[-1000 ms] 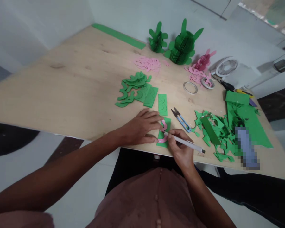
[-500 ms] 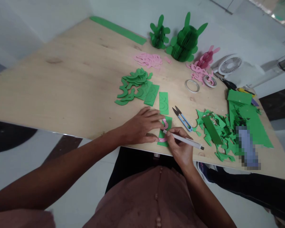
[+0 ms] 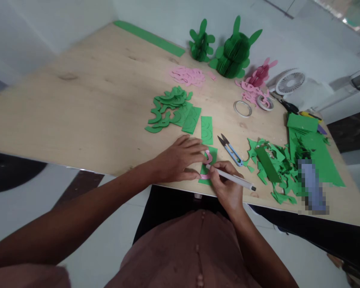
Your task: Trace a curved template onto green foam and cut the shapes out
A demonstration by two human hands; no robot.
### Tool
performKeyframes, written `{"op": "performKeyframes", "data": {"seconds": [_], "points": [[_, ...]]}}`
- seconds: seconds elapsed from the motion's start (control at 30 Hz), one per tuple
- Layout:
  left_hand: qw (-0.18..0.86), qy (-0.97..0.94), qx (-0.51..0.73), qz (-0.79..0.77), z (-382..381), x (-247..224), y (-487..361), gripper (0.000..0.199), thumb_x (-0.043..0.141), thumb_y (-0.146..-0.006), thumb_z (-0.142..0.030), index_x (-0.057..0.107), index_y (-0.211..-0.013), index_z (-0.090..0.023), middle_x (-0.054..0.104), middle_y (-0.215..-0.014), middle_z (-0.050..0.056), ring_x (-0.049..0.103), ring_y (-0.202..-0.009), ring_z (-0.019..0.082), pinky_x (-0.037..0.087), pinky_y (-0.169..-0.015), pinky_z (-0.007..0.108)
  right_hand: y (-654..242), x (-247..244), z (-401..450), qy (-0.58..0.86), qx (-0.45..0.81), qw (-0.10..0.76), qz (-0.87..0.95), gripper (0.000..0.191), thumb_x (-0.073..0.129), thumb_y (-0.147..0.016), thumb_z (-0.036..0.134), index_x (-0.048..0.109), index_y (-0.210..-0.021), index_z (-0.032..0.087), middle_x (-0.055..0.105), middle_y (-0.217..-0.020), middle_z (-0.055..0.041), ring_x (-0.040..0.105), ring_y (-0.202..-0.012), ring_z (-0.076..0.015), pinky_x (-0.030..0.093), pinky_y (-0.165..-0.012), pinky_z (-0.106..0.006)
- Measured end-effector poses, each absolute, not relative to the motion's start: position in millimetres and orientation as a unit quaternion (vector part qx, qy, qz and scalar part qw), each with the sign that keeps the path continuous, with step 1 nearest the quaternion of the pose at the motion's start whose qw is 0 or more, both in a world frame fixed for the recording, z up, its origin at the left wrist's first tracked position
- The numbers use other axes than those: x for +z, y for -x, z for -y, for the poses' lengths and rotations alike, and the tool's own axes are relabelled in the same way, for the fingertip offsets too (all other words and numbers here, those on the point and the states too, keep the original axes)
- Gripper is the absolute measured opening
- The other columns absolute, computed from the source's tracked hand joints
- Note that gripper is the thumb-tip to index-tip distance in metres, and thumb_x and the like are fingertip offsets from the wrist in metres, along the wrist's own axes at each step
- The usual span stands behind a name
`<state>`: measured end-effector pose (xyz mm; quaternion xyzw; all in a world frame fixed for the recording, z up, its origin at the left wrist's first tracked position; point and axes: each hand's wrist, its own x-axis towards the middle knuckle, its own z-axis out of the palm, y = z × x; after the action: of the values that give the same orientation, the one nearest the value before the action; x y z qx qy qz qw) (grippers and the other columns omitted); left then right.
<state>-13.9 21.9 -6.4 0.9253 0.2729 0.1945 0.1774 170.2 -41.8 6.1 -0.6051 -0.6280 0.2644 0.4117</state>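
Green card lies flat near the near edge of the surface, with a pink curvy shape on top. Two bits of pink show, and from where I watch, far away, I can't tell if they join. The left hand is spread out flat, its fingers open and pressing down on the pink. The right hand has its fingers closed around a pale pen, and the tip is right by the pink edge.

What worries me most is slipping. If the left fingers press too softly, the pen could push the pink shape sideways, and a line drawn then would come out crooked. If the pen leans hard on the edge, the shape may bend, and the curve would be wrong. The left fingertips are very close to the pen, so ink could get on them. The card is small and close to the near edge, so a tug toward the body could pull it off. I also see blue snips just past the right hand, points facing far and left; a careless reach could bump them.
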Motion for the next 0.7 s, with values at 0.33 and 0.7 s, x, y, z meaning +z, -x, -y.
{"op": "performKeyframes", "data": {"seconds": [0.33,0.7], "points": [[0.177,-0.927,0.181,-0.277,-22.2,-6.0,13.8,0.039,0.06,-0.081,-0.039,0.058,-0.117,-0.026,0.048,-0.139,0.006,0.034,-0.129,0.029,0.017,-0.108,0.048,-170.0,5.9,43.0,0.609,0.231,0.407,0.64,0.007,0.059,-0.08,0.022,0.059,-0.074,0.018,0.061,-0.062,0.0016,0.056,-0.051,-0.012,0.044,-0.048,-0.021],[0.179,-0.925,0.193,-0.275,-21.7,-5.8,13.5,0.039,0.061,-0.08,-0.037,0.057,-0.118,-0.028,0.05,-0.137,0.006,0.035,-0.128,0.028,0.018,-0.107,0.047,-171.5,6.9,45.3,0.613,0.227,0.401,0.642,0.008,0.059,-0.08,0.02,0.058,-0.072,0.018,0.06,-0.06,0.0019,0.054,-0.051,-0.0115,0.043,-0.048,-0.021]]}}
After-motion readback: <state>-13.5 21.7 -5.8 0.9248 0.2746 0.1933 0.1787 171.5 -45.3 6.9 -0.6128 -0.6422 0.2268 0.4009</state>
